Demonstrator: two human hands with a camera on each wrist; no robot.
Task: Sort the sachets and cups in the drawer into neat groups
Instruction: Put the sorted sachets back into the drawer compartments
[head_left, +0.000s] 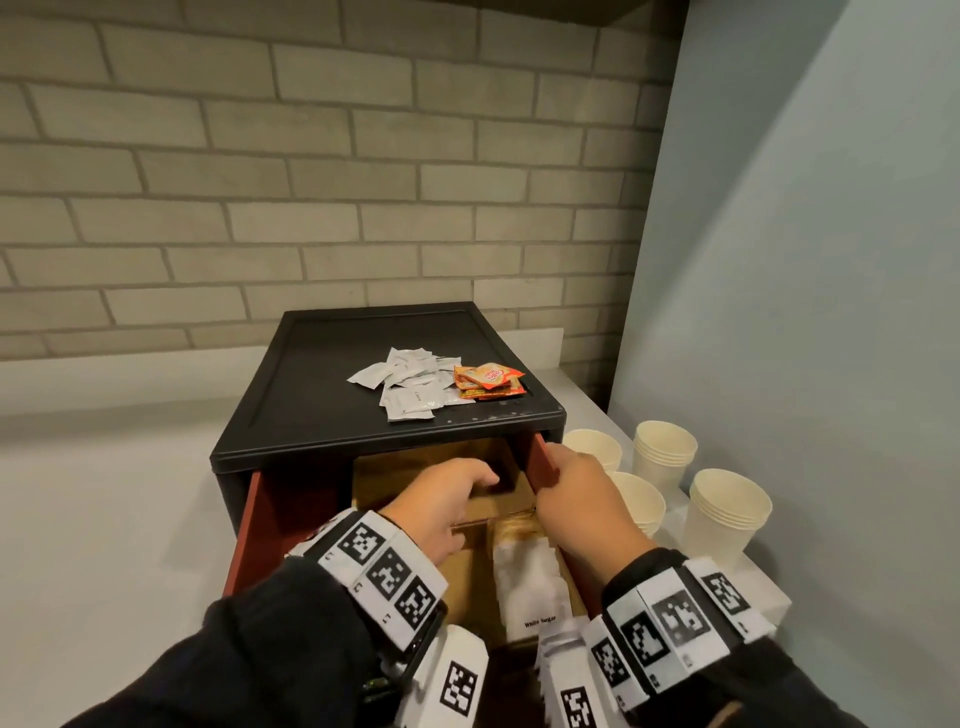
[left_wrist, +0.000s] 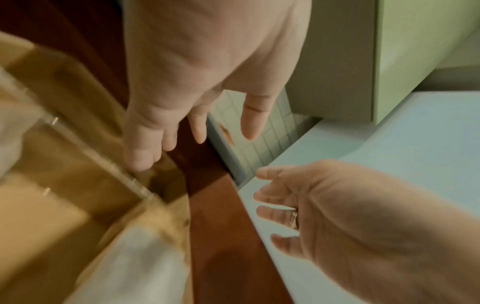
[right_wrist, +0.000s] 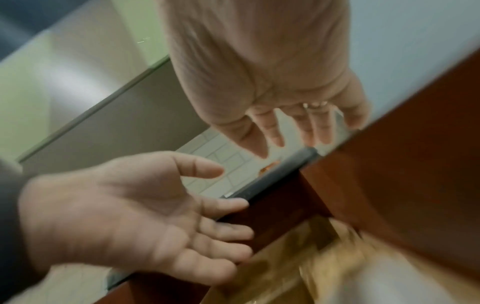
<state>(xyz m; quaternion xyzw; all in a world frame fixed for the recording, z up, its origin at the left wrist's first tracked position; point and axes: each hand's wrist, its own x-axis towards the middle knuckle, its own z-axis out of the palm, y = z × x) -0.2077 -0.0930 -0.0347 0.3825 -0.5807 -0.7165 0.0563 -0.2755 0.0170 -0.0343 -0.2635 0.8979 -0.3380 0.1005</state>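
Observation:
A red drawer (head_left: 254, 530) stands pulled out of a black cabinet (head_left: 322, 395). Inside it is a wooden divider (head_left: 384, 478) (left_wrist: 85, 160), with white sugar sachets (head_left: 530, 577) in a front compartment. My left hand (head_left: 483, 478) (left_wrist: 182, 133) reaches into a back compartment with relaxed fingers, holding nothing. My right hand (head_left: 566, 467) (right_wrist: 293, 135) is at the drawer's right wall (head_left: 543, 462) with straight fingers and is also empty. On the cabinet top lie loose white sachets (head_left: 410, 384) and, beside them, orange sachets (head_left: 488, 382). Stacks of paper cups (head_left: 727, 514) stand on the counter to the right.
A brick wall runs behind the cabinet, and a pale blue wall closes in on the right, just past the cups. The white counter (head_left: 114, 493) stretches to the left of the cabinet. More cup stacks (head_left: 665, 452) sit close to the drawer's right side.

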